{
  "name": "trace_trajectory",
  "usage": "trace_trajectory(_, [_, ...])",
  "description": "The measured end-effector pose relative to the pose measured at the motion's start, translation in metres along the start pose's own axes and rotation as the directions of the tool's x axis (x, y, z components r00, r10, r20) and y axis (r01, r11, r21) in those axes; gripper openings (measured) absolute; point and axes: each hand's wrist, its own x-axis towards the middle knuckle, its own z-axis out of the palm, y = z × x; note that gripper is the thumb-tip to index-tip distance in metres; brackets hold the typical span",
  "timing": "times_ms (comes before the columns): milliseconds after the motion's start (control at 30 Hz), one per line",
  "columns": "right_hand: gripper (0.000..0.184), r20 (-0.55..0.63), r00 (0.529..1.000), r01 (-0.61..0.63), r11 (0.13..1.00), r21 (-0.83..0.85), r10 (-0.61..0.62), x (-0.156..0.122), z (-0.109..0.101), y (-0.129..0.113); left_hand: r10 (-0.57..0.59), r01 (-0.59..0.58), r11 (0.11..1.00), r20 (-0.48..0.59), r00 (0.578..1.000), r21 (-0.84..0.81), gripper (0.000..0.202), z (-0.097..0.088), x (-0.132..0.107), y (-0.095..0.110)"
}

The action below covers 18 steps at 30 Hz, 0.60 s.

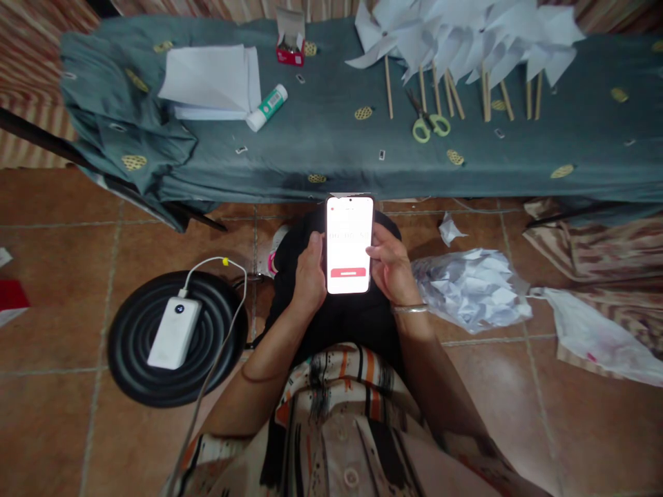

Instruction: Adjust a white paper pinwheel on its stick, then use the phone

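Note:
A smartphone (349, 245) with a bright white screen and a red button low on it is held upright over my lap. My left hand (311, 273) grips its left edge, thumb along the side. Around the right edge are the fingers of my right hand (391, 266), with one fingertip at the screen's border. The small print on the display is washed out. Beyond the phone is a table with a green cloth (342, 152), where white paper pinwheels (466, 34) on wooden sticks lie beside green-handled scissors (429, 124).
On the table's left are white paper sheets (207, 79), a glue stick (268, 108) and a small red box (291, 45). A white power bank (175, 333) with a cable rests on a black round stool (129, 345). A plastic bag of paper scraps (476, 290) lies on the tiled floor.

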Motion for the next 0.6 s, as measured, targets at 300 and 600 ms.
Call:
trace_trajectory(300, [0.037, -0.053, 0.999, 0.006, 1.0, 0.013, -0.006, 0.0011, 0.0024, 0.0006, -0.018, 0.019, 0.999, 0.017, 1.0, -0.04, 0.067, 0.0004, -0.0014, 0.0002])
trace_trajectory(600, [0.038, -0.06, 0.998, 0.003, 1.0, -0.01, -0.004, 0.0012, 0.0032, 0.0017, -0.013, 0.013, 1.0, 0.005, 1.0, -0.025, 0.069, 0.0009, -0.0015, 0.002])
